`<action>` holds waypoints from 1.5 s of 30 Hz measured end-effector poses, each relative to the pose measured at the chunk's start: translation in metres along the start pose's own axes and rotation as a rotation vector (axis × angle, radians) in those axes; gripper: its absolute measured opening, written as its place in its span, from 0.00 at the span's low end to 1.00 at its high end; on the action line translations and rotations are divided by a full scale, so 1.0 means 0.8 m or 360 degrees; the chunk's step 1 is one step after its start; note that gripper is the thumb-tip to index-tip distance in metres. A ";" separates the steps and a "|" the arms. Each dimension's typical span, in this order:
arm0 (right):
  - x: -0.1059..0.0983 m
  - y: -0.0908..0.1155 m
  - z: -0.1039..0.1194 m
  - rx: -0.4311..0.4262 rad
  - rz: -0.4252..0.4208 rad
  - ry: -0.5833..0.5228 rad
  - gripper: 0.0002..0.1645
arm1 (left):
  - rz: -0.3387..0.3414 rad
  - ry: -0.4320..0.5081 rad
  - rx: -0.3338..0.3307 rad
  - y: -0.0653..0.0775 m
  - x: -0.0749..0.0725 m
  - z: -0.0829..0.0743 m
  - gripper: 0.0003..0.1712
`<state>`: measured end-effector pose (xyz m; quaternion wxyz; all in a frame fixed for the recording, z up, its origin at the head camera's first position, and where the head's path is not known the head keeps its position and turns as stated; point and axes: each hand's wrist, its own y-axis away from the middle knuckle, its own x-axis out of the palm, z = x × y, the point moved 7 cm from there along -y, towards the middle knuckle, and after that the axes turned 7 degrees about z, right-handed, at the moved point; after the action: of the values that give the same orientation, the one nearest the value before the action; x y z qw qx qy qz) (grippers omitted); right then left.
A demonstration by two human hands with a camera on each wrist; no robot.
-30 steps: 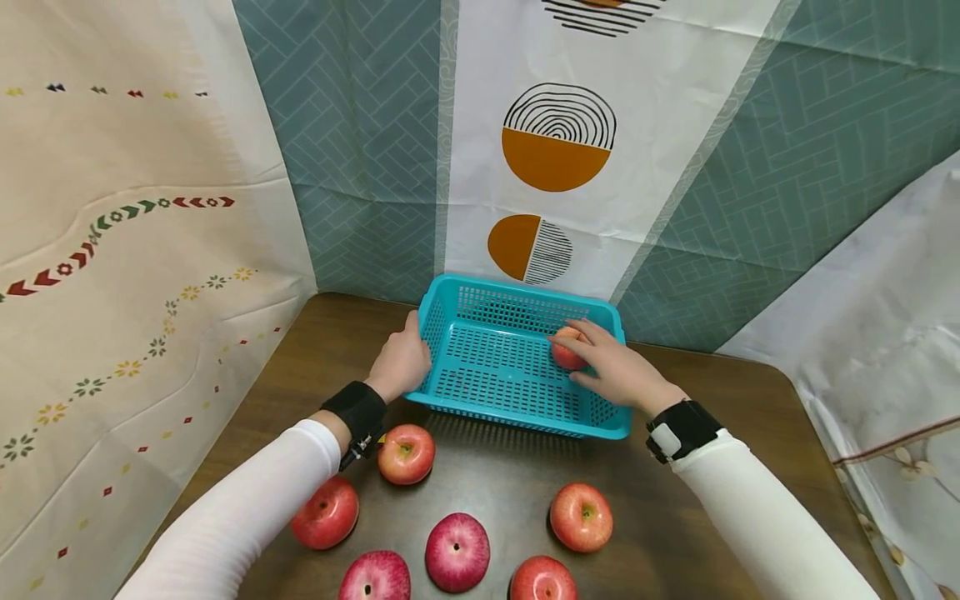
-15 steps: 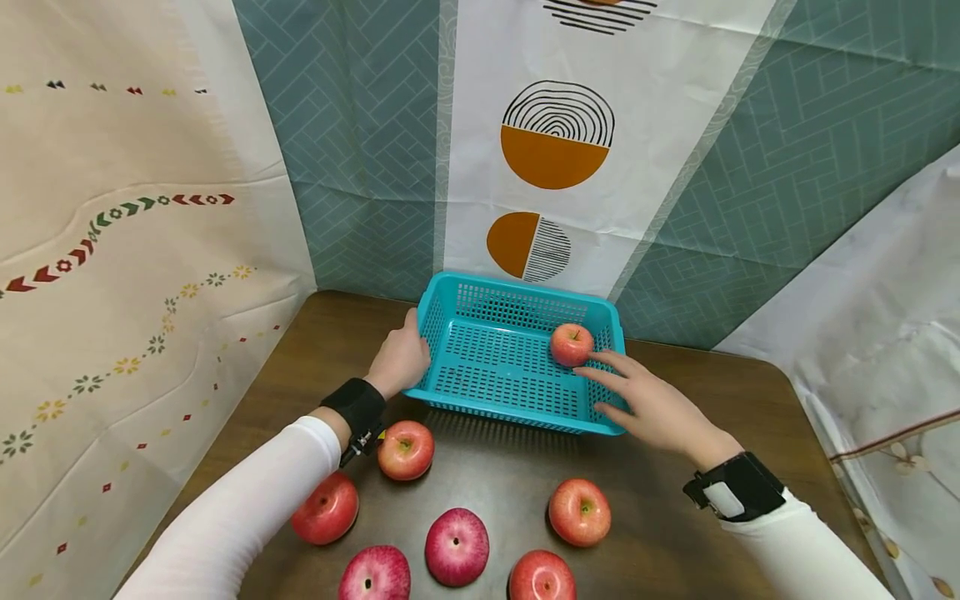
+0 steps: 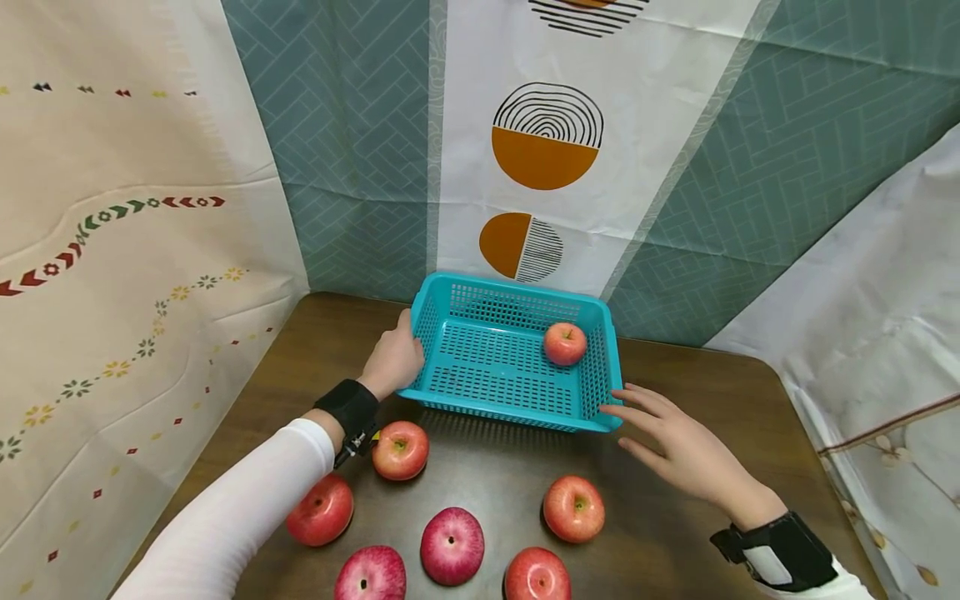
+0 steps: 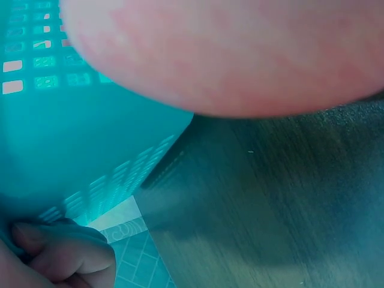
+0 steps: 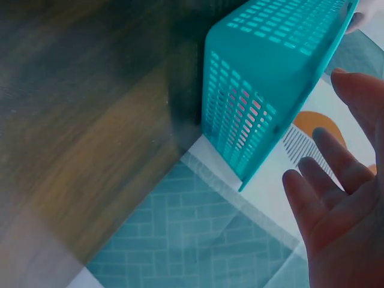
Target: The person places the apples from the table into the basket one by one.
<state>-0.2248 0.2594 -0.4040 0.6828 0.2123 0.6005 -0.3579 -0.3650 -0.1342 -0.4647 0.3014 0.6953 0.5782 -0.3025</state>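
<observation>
A turquoise plastic basket (image 3: 480, 410) with perforated walls stands near the back of the table. One red apple (image 3: 565, 344) lies inside, toward its right end. My left hand (image 3: 392, 358) grips the basket's left rim, and its curled fingers (image 4: 75, 258) show low in the left wrist view. By the basket's front right corner hovers my right hand (image 3: 682, 446), fingers spread and nothing held; the right wrist view shows its fingers (image 5: 309, 195) beside the basket's outer wall. Another apple (image 3: 401, 451) sits just below my left wrist.
Several more apples lie on the brown table (image 3: 652, 533): a red one (image 3: 320, 509) by my left forearm, dark pink ones (image 3: 452, 546) in front, and a light red one (image 3: 573, 509) right of centre. Patterned cloth (image 3: 360, 167) hangs behind and at both sides.
My right hand has let go of the apple inside the basket, then drawn back over the right rim toward the front right. My left hand keeps its grip on the basket.
</observation>
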 end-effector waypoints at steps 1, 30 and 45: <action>-0.001 0.005 0.001 0.0004 -0.0017 -0.0009 0.35 | 0.0002 0.0003 -0.0003 0.000 0.001 0.001 0.35; 0.054 0.130 0.061 -0.0288 0.0188 -0.0318 0.40 | 0.0006 0.0011 0.0010 -0.001 -0.001 0.002 0.33; 0.093 0.154 0.088 -0.0591 0.0009 -0.0262 0.21 | 0.0015 -0.0005 0.0012 -0.002 -0.001 0.002 0.34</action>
<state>-0.0848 0.2719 -0.4799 0.7580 0.0545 0.5977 -0.2552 -0.3664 -0.1359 -0.4655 0.3012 0.6985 0.5733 -0.3045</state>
